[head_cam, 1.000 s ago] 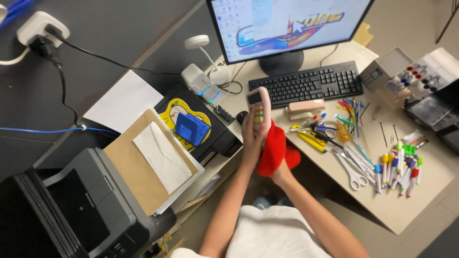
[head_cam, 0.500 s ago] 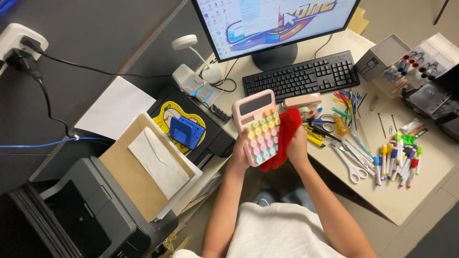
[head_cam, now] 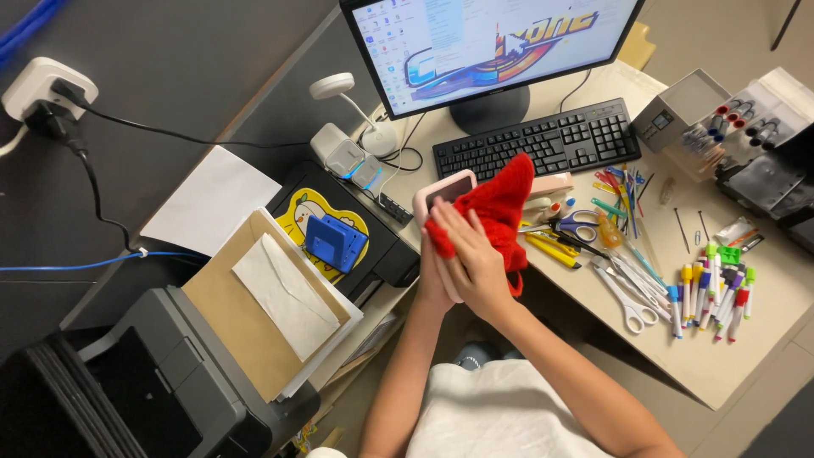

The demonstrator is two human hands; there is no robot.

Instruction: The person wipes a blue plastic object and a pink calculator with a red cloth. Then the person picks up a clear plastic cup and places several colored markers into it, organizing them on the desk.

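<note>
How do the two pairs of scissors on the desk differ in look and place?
The blue-handled scissors lie closer to the keyboard, beside the red cloth; the white-handled scissors lie nearer the desk's front edge, by the markers. Handle colours differ: blue against white. Both lie flat, untouched by either hand.

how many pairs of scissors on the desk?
2. One with blue handles lies just right of the red cloth, below the keyboard. One with white handles lies nearer the desk's front edge, left of the markers. More could be hidden in the clutter.
</note>
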